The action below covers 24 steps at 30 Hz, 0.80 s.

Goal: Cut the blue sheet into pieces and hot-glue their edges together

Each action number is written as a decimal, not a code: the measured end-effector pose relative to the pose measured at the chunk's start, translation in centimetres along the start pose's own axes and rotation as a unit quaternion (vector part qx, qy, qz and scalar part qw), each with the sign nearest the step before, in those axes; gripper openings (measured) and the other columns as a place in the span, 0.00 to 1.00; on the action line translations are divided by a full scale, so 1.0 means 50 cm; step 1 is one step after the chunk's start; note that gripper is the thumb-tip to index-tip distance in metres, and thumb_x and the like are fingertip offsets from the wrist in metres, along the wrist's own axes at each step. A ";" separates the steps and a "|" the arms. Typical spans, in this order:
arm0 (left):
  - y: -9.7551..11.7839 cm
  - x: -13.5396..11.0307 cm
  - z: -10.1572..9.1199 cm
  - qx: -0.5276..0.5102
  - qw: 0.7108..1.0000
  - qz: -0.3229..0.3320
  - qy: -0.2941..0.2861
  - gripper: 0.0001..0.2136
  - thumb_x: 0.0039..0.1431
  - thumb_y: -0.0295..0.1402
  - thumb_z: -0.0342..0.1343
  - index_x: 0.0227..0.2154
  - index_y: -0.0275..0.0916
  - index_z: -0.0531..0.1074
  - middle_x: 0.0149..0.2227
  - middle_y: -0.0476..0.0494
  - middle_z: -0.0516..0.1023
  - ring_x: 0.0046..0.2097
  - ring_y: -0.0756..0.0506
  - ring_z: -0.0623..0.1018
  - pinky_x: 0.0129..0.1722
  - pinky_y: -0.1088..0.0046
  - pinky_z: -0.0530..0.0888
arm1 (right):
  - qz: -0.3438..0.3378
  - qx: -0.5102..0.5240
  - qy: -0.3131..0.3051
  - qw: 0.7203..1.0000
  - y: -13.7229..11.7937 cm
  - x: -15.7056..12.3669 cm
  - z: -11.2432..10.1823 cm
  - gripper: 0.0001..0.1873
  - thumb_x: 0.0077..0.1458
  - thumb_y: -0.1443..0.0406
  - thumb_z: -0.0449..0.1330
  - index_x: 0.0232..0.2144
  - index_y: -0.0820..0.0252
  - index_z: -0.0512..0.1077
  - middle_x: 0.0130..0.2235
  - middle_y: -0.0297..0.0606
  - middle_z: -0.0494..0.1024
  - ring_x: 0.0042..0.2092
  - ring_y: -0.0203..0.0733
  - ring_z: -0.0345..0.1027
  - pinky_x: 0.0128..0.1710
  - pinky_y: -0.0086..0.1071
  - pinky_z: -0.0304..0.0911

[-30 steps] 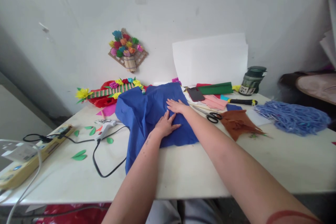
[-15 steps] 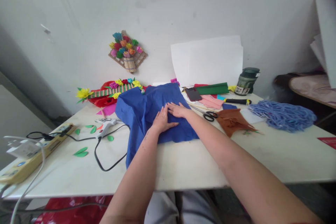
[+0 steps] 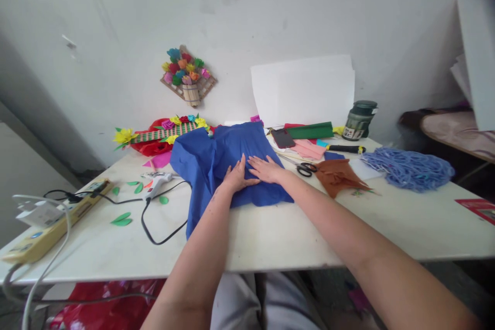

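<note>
A crumpled sheet of blue crepe paper (image 3: 216, 157) lies spread on the white table (image 3: 294, 234), one corner hanging toward the near edge. My left hand (image 3: 236, 176) lies flat on it, fingers together and stretched forward. My right hand (image 3: 266, 168) rests flat beside it, fingers spread, touching the same sheet. Both palms press down side by side near the sheet's right half. Neither hand holds anything.
Black scissors (image 3: 306, 167), brown paper (image 3: 337, 177), pink sheets (image 3: 309, 149), a green roll (image 3: 312, 130), a dark jar (image 3: 359, 120) and blue shredded strands (image 3: 409, 167) lie right. A glue gun (image 3: 158, 184) with cord, green leaves (image 3: 122, 219), a power strip (image 3: 50, 221) and paper flowers (image 3: 162, 134) lie left.
My right hand has slid back toward me until it lies next to the left hand. The view has pulled back a little from the table.
</note>
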<state>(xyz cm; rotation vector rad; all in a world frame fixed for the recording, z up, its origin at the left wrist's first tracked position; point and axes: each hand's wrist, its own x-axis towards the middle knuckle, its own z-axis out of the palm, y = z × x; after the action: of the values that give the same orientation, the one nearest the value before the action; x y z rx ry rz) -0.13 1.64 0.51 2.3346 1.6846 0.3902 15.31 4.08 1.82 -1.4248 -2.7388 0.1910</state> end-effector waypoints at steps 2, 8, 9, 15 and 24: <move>-0.003 -0.001 0.001 -0.005 1.000 -0.001 0.001 0.47 0.46 0.54 0.51 0.61 0.38 0.32 0.63 0.33 0.47 0.63 0.40 0.48 0.58 0.54 0.47 | 0.001 -0.004 -0.003 1.000 0.000 0.001 0.001 0.30 0.60 0.55 0.37 0.62 0.58 0.45 0.64 0.36 0.42 0.64 0.41 0.31 0.59 0.50 0.29; -0.001 0.005 -0.024 -0.008 0.999 0.010 -0.050 0.50 0.42 0.57 0.53 0.62 0.37 0.35 0.63 0.35 0.48 0.63 0.38 0.48 0.59 0.56 0.47 | -0.003 -0.013 -0.015 1.000 0.001 0.000 -0.003 0.29 0.60 0.57 0.38 0.62 0.55 0.44 0.64 0.33 0.40 0.64 0.41 0.30 0.59 0.51 0.29; 0.002 0.007 -0.034 -0.013 0.998 0.004 -0.064 0.50 0.43 0.57 0.51 0.62 0.36 0.36 0.62 0.35 0.48 0.63 0.39 0.50 0.59 0.58 0.48 | -0.005 -0.018 -0.021 1.000 0.001 -0.001 -0.003 0.29 0.60 0.58 0.38 0.62 0.54 0.44 0.64 0.33 0.39 0.64 0.41 0.30 0.59 0.51 0.29; 0.016 0.012 -0.087 -0.055 0.998 0.006 -0.028 0.37 0.55 0.53 0.39 0.61 0.32 0.46 0.61 0.38 0.52 0.61 0.43 0.56 0.57 0.69 0.55 | -0.001 -0.017 -0.004 1.000 0.006 -0.001 0.007 0.31 0.60 0.54 0.33 0.62 0.59 0.43 0.64 0.37 0.41 0.64 0.39 0.30 0.60 0.49 0.28; 0.027 0.009 -0.034 -0.097 0.993 0.067 -0.012 0.30 0.59 0.48 0.35 0.60 0.37 0.48 0.62 0.44 0.50 0.62 0.48 0.52 0.59 0.74 0.50 | -0.020 -0.047 0.008 0.999 0.014 0.004 0.021 0.30 0.60 0.58 0.33 0.62 0.60 0.43 0.64 0.39 0.43 0.64 0.41 0.31 0.59 0.52 0.29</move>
<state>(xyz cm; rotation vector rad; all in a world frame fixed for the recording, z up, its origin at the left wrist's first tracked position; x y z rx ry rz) 0.61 1.73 2.62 2.3038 1.4151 0.5249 15.64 4.55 0.68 -1.3852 -2.7957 0.0500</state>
